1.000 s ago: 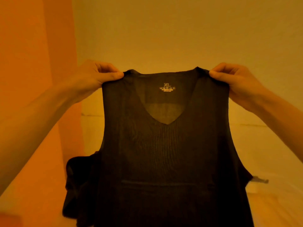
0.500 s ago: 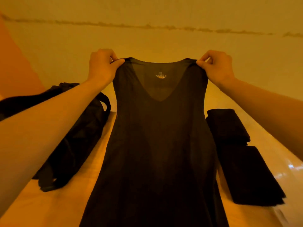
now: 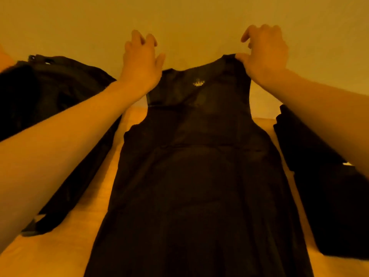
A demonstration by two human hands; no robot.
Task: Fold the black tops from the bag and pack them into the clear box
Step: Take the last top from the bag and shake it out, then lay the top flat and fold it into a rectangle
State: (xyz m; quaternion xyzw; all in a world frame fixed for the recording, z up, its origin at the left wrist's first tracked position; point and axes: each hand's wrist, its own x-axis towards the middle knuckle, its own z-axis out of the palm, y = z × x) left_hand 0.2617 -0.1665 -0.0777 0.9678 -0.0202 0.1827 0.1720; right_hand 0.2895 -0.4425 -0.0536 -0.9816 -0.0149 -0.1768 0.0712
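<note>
A black sleeveless top (image 3: 199, 176) lies spread lengthwise on the wooden table (image 3: 60, 252), with its V-neck and printed label at the far end. My left hand (image 3: 141, 62) hovers over the top's left shoulder with fingers spread and grips nothing. At the right shoulder strap, my right hand (image 3: 263, 52) pinches the cloth under its thumb, and that corner sits slightly raised. The black bag (image 3: 60, 90) lies to the left of the top. The clear box is out of view.
A stack of folded black tops (image 3: 323, 176) lies on the table to the right, partly behind my right forearm. One of the bag's straps (image 3: 40, 226) trails toward the near left edge. A plain wall rises behind the table.
The top went from hanging in the air to lying flat on the table. My left hand let go of its shoulder and opened. The view tilted down.
</note>
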